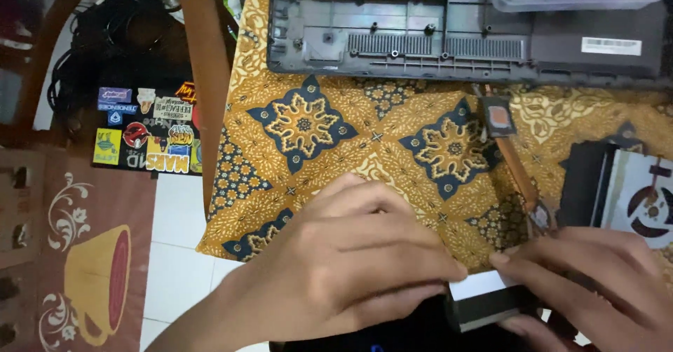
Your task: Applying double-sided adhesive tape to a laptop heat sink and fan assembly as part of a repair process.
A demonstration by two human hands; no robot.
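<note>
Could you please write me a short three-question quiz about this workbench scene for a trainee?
1. True or false: both hands touch the small black and white block at the bottom edge.
2. What lies at the far end of the patterned cloth? A) laptop base shell B) kettle C) book
3. Which part with a round opening sits at the right edge?

Key:
1. True: the left hand and right hand meet on it.
2. A, the grey laptop base shell.
3. The cooling fan.
</note>
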